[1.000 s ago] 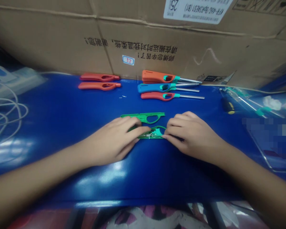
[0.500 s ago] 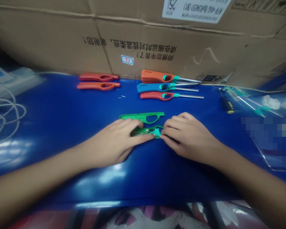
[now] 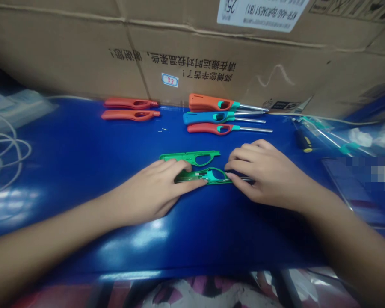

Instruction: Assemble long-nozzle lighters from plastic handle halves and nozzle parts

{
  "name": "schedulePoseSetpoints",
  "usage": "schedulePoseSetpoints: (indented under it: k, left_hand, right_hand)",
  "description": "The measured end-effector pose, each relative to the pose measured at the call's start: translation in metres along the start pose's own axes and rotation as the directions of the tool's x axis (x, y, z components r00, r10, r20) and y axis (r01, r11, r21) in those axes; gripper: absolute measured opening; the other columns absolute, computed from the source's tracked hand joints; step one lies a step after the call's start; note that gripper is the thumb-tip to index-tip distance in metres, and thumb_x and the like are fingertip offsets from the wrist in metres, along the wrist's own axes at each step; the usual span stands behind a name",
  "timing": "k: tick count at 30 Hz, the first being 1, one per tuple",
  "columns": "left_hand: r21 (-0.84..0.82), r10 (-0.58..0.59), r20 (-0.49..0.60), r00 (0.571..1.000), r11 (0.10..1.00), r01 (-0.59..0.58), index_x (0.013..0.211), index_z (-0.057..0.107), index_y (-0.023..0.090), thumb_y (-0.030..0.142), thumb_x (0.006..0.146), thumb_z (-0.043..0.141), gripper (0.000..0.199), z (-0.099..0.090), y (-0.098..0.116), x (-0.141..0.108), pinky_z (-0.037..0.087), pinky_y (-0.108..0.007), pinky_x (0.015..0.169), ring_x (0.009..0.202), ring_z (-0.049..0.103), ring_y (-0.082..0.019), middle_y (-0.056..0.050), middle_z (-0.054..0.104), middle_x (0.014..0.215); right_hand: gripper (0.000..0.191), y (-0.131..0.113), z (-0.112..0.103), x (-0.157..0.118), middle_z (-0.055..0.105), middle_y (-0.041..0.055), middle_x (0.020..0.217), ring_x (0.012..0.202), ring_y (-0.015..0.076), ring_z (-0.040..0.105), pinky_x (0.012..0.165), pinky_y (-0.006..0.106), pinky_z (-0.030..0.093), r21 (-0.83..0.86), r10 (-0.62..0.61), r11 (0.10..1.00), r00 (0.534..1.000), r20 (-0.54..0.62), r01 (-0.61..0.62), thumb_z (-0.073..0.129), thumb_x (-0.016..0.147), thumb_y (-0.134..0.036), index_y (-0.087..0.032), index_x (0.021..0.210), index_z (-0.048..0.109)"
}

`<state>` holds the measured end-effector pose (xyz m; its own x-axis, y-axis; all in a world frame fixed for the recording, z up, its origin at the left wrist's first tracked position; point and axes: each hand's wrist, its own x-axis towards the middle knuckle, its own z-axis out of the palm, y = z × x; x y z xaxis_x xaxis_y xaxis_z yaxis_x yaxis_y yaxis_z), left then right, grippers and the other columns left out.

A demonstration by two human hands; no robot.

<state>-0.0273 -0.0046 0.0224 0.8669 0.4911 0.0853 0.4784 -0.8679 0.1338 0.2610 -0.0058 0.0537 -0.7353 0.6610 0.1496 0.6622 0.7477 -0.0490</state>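
A green lighter half-shell lies on the blue table with a teal trigger piece and small inner parts in it. My left hand grips its left part, thumb near the teal piece. My right hand is closed at the shell's right end, its fingertips around a thin metal rod that shows below them. Just beyond, an emptier green half-shell lies on the table, close to my left fingers.
Finished-looking lighters, orange, blue and red, lie before a cardboard box. Two red shells are at left, with white cable. A black-yellow tool and metal rods are at right.
My right hand has moved right, away from the teal piece, uncovering the shell's finger loop and the metal rod. My left hand has stayed nearly still.
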Motion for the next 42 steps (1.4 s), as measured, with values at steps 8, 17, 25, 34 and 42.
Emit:
schedulePoseSetpoints:
  k: [8,17,25,34,42]
  left_hand:
    - [0.008,0.008,-0.003,1.000,1.000,-0.008,0.152,0.044,0.032,0.019,0.101,0.042,0.053,-0.001,0.001,0.000,0.051,-0.048,0.094,0.111,0.056,-0.030,-0.014,0.054,0.126]
    - [0.005,0.007,-0.004,1.000,1.000,-0.007,0.151,0.045,0.032,0.019,0.102,0.041,0.052,-0.001,0.000,0.000,0.052,-0.048,0.093,0.110,0.056,-0.029,-0.014,0.054,0.125]
    - [-0.013,0.010,-0.016,1.000,1.000,-0.011,0.150,0.046,0.034,0.020,0.103,0.038,0.050,-0.001,-0.001,-0.001,0.052,-0.048,0.092,0.111,0.056,-0.029,-0.013,0.054,0.124]
    - [-0.012,0.002,-0.010,1.000,1.000,-0.002,0.150,0.046,0.035,0.021,0.103,0.039,0.050,-0.003,0.001,0.000,0.051,-0.046,0.094,0.109,0.057,-0.027,-0.012,0.055,0.122]
    - [0.026,-0.051,-0.073,0.996,0.998,0.053,0.147,0.047,0.027,0.030,0.103,0.044,0.044,-0.013,0.004,-0.003,0.049,-0.042,0.086,0.108,0.058,-0.027,-0.011,0.057,0.130]
  right_hand:
    - [0.020,0.009,0.000,-0.003,0.068,0.0041,0.088,0.083,0.0193,0.062,0.081,0.035,0.038,0.070,-0.045,0.997,0.992,0.119,0.037,0.053,0.100,-0.022,-0.018,0.093,0.071]
    - [0.020,0.005,0.001,-0.002,0.067,0.0037,0.084,0.079,0.0194,0.061,0.078,0.034,0.039,0.073,-0.008,0.997,0.988,0.157,-0.004,0.053,0.100,-0.023,-0.018,0.089,0.069]
    - [0.014,0.018,0.010,-0.001,0.066,0.0007,0.082,0.073,0.0151,0.058,0.066,0.028,0.041,0.407,0.156,0.882,0.962,0.223,-0.237,0.064,0.094,-0.028,-0.020,0.084,0.067]
    - [0.023,0.020,0.017,0.003,0.068,0.0081,0.105,0.095,0.0208,0.064,0.081,0.034,0.051,0.295,0.090,0.952,0.996,-0.014,-0.082,0.054,0.101,-0.034,-0.020,0.112,0.069]
    - [0.033,0.022,0.022,0.006,0.057,0.0123,0.136,0.124,0.0274,0.057,0.103,0.046,0.050,0.196,0.014,0.981,1.000,-0.002,-0.013,0.046,0.098,-0.013,-0.022,0.118,0.071]
